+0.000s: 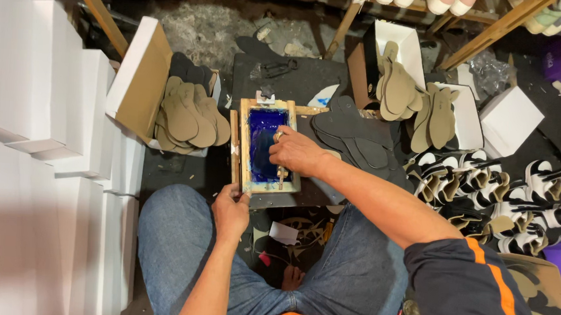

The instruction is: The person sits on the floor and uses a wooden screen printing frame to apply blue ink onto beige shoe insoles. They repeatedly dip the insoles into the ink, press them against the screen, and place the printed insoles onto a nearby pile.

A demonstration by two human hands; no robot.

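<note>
A small wooden-framed printing screen (267, 147), its mesh stained deep blue, lies flat on a dark bench (311, 81) in front of the seated person's knees. The right hand (296, 152) reaches across the frame — its fingers are curled shut on a narrow squeegee (281, 174) standing in the blue area. The left hand (230, 209) steadies the frame's near left corner, thumb and fingers pinched on the wood.

Just right of the screen, touching the forearm, lies a fan of dark grey insoles (356, 139). To the left, an open white box (140, 71) holds a stack of tan insoles (189, 116); more tan insoles (398, 87) stand in another box behind the grey ones. Black-and-white sandals (486, 196) crowd the floor on the right — white boxes (44, 97) are stacked on the left.
</note>
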